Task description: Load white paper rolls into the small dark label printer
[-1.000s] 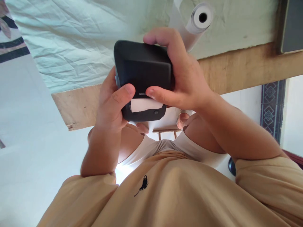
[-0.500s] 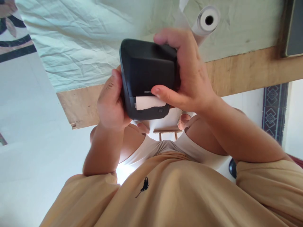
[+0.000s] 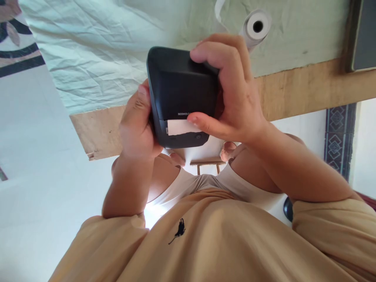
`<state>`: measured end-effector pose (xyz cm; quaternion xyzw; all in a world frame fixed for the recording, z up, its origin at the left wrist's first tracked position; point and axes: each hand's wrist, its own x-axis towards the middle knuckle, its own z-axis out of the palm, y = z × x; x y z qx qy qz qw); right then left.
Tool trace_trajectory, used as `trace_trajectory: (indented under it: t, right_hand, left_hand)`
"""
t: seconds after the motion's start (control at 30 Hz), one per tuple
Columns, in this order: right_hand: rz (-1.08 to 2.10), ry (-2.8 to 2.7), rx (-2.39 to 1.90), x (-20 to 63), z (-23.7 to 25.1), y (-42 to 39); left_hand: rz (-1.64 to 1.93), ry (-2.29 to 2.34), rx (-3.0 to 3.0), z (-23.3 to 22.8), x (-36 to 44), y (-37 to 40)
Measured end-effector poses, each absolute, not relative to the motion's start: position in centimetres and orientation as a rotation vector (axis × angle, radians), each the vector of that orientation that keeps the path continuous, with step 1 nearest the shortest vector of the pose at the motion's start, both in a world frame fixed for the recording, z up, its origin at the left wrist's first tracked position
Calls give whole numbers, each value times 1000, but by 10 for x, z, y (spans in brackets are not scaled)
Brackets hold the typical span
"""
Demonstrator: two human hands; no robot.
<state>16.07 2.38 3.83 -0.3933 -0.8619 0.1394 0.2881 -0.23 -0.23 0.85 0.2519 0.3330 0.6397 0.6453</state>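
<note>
A black label printer (image 3: 183, 92) is held up between my two hands, over the near edge of the table. A short strip of white label paper (image 3: 179, 127) sticks out of its slot, just above a small round button. My left hand (image 3: 138, 125) is closed round the printer's left side, its fingers mostly hidden beneath. With the fingertips at the top right and the thumb on the front near the paper strip, my right hand (image 3: 235, 86) grips the other side. Behind that hand stands a roll of white paper (image 3: 258, 25), partly unrolled.
A wrinkled pale green cloth (image 3: 100, 58) covers most of the wooden table (image 3: 305, 88). A dark flat object (image 3: 364, 35) lies at the far right. Below the table edge are my legs and a small wooden stool (image 3: 208, 163).
The printer has shifted very slightly left in my hands. My right fingers have bent a little higher, and the loose paper by the roll curls differently.
</note>
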Motion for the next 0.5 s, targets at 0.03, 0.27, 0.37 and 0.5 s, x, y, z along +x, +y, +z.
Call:
trace_trajectory:
  t: [0.03,0.27,0.37,0.5]
  right_hand:
    - [350,-2308,-1036,161,38,24]
    - [207,-2322,-1124,164,47,24]
    - [193,-2209,-1073,162,55,21]
    - [351,-2071,-1118,162,66,20]
  left_hand:
    - [1449,770,592,9,-3,-2]
    - [1365,824,602,20,-1,-2]
    - [1438,734,620,18,4,-1]
    - [1457,678,692,7,5,-2]
